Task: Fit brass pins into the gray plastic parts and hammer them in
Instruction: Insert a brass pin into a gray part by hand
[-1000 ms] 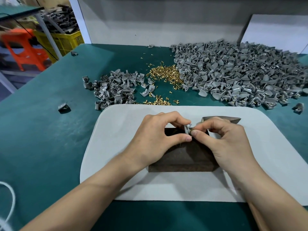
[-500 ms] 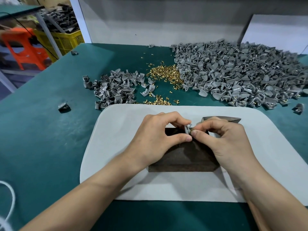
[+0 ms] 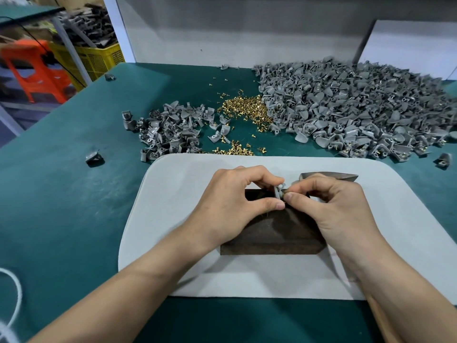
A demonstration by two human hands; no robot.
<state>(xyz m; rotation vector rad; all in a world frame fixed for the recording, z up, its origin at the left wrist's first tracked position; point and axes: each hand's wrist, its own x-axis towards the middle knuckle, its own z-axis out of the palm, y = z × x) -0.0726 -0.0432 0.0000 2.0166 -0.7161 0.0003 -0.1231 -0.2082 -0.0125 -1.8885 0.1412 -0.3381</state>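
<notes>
My left hand [image 3: 230,204] pinches a small gray plastic part [image 3: 279,190] between thumb and forefinger, above the far edge of a dark metal block [image 3: 277,233]. My right hand [image 3: 333,206] meets it from the right, thumb and forefinger pinching a tiny brass pin [image 3: 286,194] against the part. A metal hammer head [image 3: 329,176] pokes out behind my right hand; its handle is hidden by that hand. Loose brass pins [image 3: 244,107] lie in a heap on the green table.
The block sits on a pale gray mat [image 3: 173,219]. A big heap of gray parts [image 3: 358,107] fills the far right, a smaller heap [image 3: 170,129] the far left. Stray parts [image 3: 94,157] lie on the green tabletop [image 3: 61,194]. A white cord [image 3: 12,305] curls at bottom left.
</notes>
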